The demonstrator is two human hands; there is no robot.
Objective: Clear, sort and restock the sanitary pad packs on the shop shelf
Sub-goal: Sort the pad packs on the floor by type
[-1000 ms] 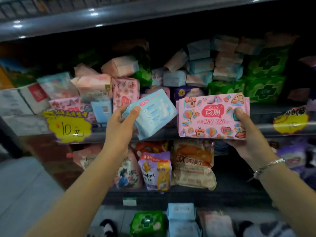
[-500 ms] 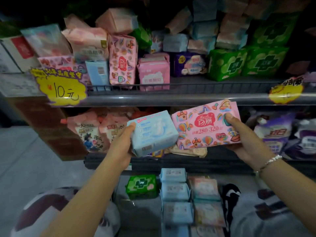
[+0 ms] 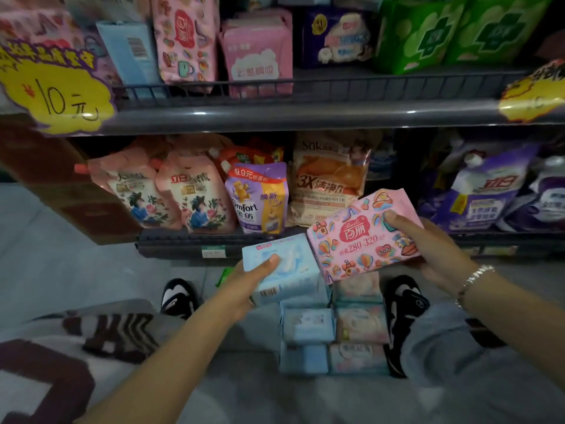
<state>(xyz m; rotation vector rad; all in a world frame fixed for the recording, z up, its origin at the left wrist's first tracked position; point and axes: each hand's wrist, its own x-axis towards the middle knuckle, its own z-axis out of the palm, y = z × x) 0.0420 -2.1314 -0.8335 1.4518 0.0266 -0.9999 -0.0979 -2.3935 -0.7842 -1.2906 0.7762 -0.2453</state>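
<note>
Pad packs [image 3: 333,333] lie stacked on the floor between black shoes [image 3: 179,296].

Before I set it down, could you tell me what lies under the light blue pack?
Under the light blue pack, blue packs and pink packs lie in rows on the floor; the nearest ones are partly covered.

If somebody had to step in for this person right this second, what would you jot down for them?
Left hand grips a light blue pack. Right hand grips a pink patterned pack. Both are held low, over sorted rows of blue and pink packs on the floor between the shoes.
Done: several packs are off the shelf and grouped by colour.
Left: set these two down with their kind, clear the packs on the top shelf, then restock.
</note>
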